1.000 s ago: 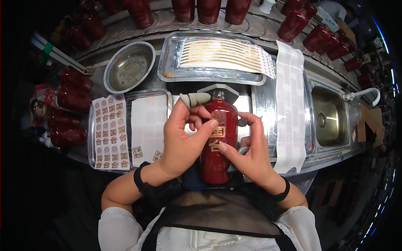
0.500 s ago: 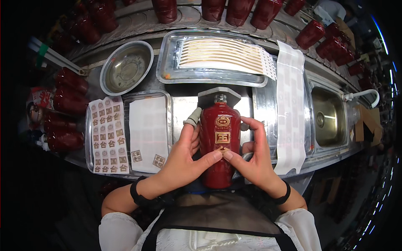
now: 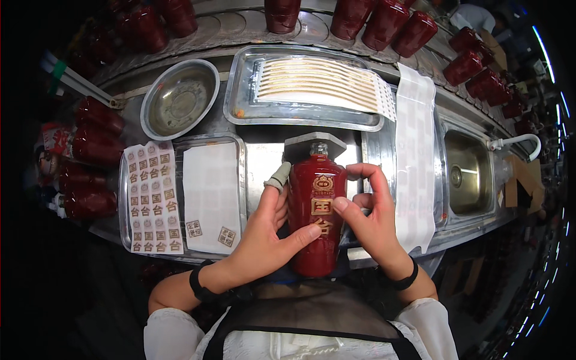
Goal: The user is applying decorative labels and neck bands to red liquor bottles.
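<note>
A dark red glass bottle point(image 3: 311, 186) with an uncapped clear neck leans back against a grey angular block point(image 3: 294, 143). Gold decals run down its front: a crest, a square character and another character. My left hand point(image 3: 267, 231) wraps the bottle's left side, its thumb pressing by the lowest gold character point(image 3: 323, 227); a pale finger cot point(image 3: 279, 175) covers one fingertip. On the other side, my right hand point(image 3: 373, 222) is curled against the bottle, thumb at the edge of the square character and index finger by the shoulder.
Decal sheets point(image 3: 150, 198) and a white sheet point(image 3: 210, 180) lie on a left tray. Gold strips point(image 3: 318, 84) fill the back tray point(image 3: 240, 114). A metal bowl point(image 3: 180, 99), a hanging white strip point(image 3: 414, 156) and a sink point(image 3: 468, 174) flank these. Red bottles point(image 3: 384, 24) line the conveyor behind.
My right thumb has moved up and right off the lowest decal, uncovering that character. My left thumb remains near it. Bottles on the conveyor have shifted right.
</note>
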